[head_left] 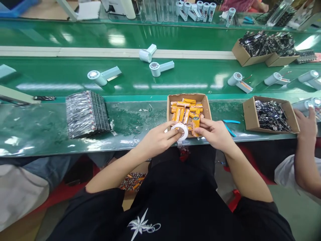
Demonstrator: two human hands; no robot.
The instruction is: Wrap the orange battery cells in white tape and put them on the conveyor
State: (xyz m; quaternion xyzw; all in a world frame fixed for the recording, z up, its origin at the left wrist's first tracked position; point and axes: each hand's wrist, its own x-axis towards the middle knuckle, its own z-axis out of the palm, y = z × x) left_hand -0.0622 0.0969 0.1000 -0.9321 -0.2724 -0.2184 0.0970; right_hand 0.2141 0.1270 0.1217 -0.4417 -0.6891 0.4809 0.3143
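Observation:
My left hand (163, 138) is closed round a roll of white tape (184, 131), with fingers through and over its ring. Between the thumb and fingers of my right hand (217, 132) stands an orange battery cell (196, 126), its dark end facing up. Both hands are over the near side of a small cardboard box (207, 108), and the tape roll is just left of the held cell. Several more orange cells (184, 110) lie jumbled inside that box. A strip of tape hangs below the roll.
Blue-handled pliers (231, 125) lie right of my right hand. Farther right is a box of small circuit boards (273, 117), with a co-worker's hand (306, 122) beside it. A stack of wrapped boards (86, 113) stands left. Pale blue fan bodies (155, 69) lie on the green belt (130, 75).

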